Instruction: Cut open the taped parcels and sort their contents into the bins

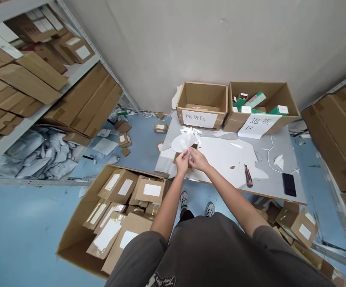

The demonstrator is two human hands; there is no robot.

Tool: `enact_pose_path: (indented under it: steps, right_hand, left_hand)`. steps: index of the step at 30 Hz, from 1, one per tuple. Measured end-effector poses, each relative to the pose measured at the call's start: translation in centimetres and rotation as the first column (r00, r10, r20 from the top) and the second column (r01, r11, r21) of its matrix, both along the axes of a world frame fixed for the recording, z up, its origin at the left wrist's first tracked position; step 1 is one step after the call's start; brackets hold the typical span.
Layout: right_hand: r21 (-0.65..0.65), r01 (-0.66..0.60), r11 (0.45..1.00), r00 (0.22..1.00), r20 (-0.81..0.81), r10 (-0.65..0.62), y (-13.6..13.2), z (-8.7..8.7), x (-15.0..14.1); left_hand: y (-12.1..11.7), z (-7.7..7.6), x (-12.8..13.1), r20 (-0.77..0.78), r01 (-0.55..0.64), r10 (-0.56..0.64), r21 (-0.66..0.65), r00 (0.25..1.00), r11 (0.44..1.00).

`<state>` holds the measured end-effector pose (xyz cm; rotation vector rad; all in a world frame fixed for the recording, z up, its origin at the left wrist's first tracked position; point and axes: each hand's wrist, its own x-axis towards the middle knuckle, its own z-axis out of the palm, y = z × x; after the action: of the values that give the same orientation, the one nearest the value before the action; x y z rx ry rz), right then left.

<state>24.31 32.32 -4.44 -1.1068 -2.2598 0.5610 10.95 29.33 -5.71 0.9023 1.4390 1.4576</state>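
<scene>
Both hands meet at the near left part of the grey table (276,171). My left hand (182,161) is closed, its fingertips pinching the bottom of a thin white crumpled sheet (185,140); whether it is paper or plastic, I cannot tell. Pressed beside it, my right hand (198,158) pinches the same gathered spot. The sheet fans out beyond my fingers. Partly hidden beneath my hands is a small brown cardboard box (177,156). To the right, a red and black utility knife (248,176) lies on white paper (221,157).
Two open cartons with paper signs stand at the back: the left carton (201,95) and the right carton (259,89), holding green-and-white boxes. A black phone (289,184) lies near the right edge. A large carton of labelled boxes (80,223) stands lower left. Shelves (80,73) flank the table.
</scene>
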Motion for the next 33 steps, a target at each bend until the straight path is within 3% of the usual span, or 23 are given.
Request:
enact_pose_path:
  steps: [4, 7, 10, 14, 17, 20, 22, 25, 30, 33]
  right_hand:
    - [-0.093, 0.184, 0.979, 0.953, 0.26, -0.154, 0.5, -1.1, -3.6]
    - [-0.211, 0.347, 0.914, 0.808, 0.561, -0.177, 1.0, -2.5, -5.6]
    - [-0.344, 0.412, 0.844, 0.688, 0.725, -0.04, 1.7, -4.6, -7.9]
    - [-0.433, 0.395, 0.81, 0.674, 0.736, 0.065, 2.1, -6.4, -10.3]
    - [-0.404, 0.337, 0.85, 0.7, 0.712, 0.06, 1.6, -5.8, -10.0]
    - [-0.261, 0.251, 0.932, 0.753, 0.658, -0.018, -0.2, -4.4, -7.8]
    - [-0.188, 0.27, 0.944, 0.756, 0.649, -0.087, -2.1, -4.1, -6.0]
    - [-0.207, 0.359, 0.91, 0.725, 0.676, -0.133, -4.8, -5.3, -4.4]
    - [-0.227, 0.519, 0.824, 0.703, 0.662, -0.259, -6.2, -9.3, -3.9]
    - [-0.224, 0.432, 0.874, 0.775, 0.588, -0.233, -6.3, -10.8, -3.4]
  left_hand:
    - [0.9, -0.5, -5.1, -0.07, 0.231, -0.237, -0.085, 0.969, 0.969]
    - [1.0, -1.5, -8.6, -0.347, 0.198, -0.256, -0.196, 0.902, 0.961]
    - [0.8, -2.7, -10.9, -0.623, 0.246, -0.38, -0.294, 0.684, 0.924]
    - [-0.1, -3.8, -11.9, -0.681, 0.448, -0.657, -0.501, 0.325, 0.741]
    - [-0.8, -4.0, -12.0, -0.734, 0.445, -0.66, -0.542, 0.162, 0.713]
    - [-1.4, -4.0, -11.9, -0.802, 0.449, -0.596, -0.517, 0.042, 0.729]
    - [-1.6, -4.2, -11.6, -0.807, 0.482, -0.59, -0.525, -0.021, 0.702]
    - [-1.7, -5.2, -11.1, -0.789, 0.489, -0.613, -0.554, -0.05, 0.674]
    - [-1.4, -7.4, -10.8, -0.75, 0.445, -0.661, -0.586, 0.017, 0.677]
    - [-1.5, -8.0, -11.2, -0.756, 0.447, -0.652, -0.565, 0.057, 0.694]
